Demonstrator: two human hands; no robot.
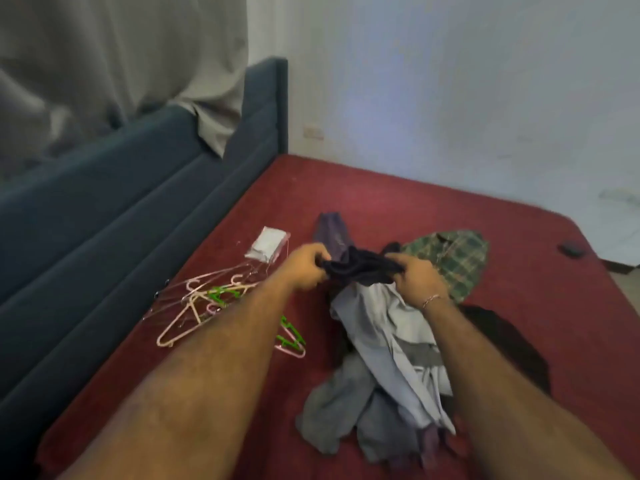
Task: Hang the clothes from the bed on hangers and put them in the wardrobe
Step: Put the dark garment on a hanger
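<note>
Both hands hold a dark navy garment (360,268) bunched above the clothes pile. My left hand (306,266) grips its left end and my right hand (414,273) grips its right end. Under it lies a heap of clothes (384,355) on the red bed (398,199): pale grey and light blue pieces, a grey one at the front, a black one on the right. A green plaid shirt (453,261) lies behind my right hand, and a purple garment (330,232) behind the left. Pink, green and clear hangers (207,299) lie tangled on the bed to the left.
A small clear packet with white contents (268,245) lies beyond the hangers. A blue upholstered headboard (131,209) runs along the bed's left side, with a beige curtain (121,53) above it. A small dark object (571,250) sits near the bed's right edge. The wardrobe is out of view.
</note>
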